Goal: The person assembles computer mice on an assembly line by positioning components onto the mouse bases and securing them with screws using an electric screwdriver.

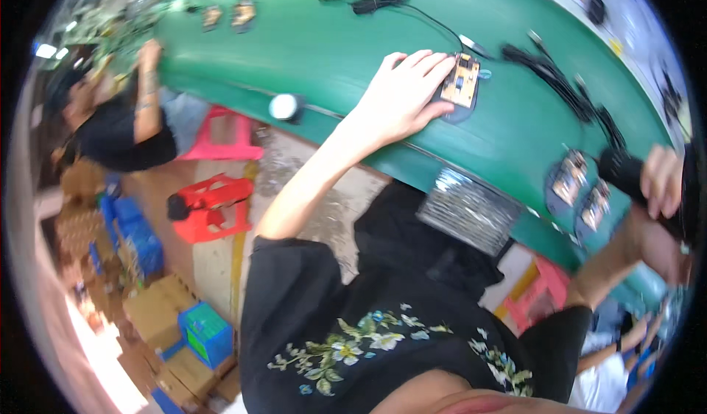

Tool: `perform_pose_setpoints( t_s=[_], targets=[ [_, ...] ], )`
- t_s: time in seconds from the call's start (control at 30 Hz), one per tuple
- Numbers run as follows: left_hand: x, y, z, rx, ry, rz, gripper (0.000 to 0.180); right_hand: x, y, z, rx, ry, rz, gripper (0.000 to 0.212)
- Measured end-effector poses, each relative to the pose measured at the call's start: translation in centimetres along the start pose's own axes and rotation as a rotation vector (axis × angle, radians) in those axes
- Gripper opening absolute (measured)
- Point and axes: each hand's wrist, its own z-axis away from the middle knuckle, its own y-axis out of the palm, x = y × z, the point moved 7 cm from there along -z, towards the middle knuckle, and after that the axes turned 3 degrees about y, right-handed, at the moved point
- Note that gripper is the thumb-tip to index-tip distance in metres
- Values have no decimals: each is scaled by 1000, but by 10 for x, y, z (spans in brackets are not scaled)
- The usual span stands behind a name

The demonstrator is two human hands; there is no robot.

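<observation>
My left hand (401, 94) rests on the green table with its fingers and thumb at the left edge of a tan circuit board (460, 81). The board lies on a dark rounded base, and a cable with a silvery plug (475, 46) reaches its upper end. Far to the right, my right hand (661, 182) has its fingers curled round a black, roughly cylindrical thing (622, 171). Its exact kind is unclear near the blurred rim. Just left of it lie two more board assemblies (568, 178) on dark bases.
Black coiled cables (549, 75) lie right of the board, another bundle (379, 0) behind it. A white-topped round item (283, 107) stands near the table's edge. Clear bubble wrap (471, 208) hangs over the front edge. A person (121, 119) sits at the left; red stools (213, 208) stand below.
</observation>
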Motion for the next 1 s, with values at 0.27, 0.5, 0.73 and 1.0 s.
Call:
perform_pose_setpoints(
  t_s=[0.27,0.5,0.73,1.0],
  targets=[
    [-77,-14,25,67,50,405,52,-39,8,12,97,83,-177,56],
    [-104,-2,50,156,33,305,33,-63,-14,10,321,159,-313,47],
    [-115,12,51,23,28,289,30,-68,22,4,-174,51,-131,33],
    [-124,32,42,66,115,314,22,-77,7,16,-349,103,-51,30]
  ],
)
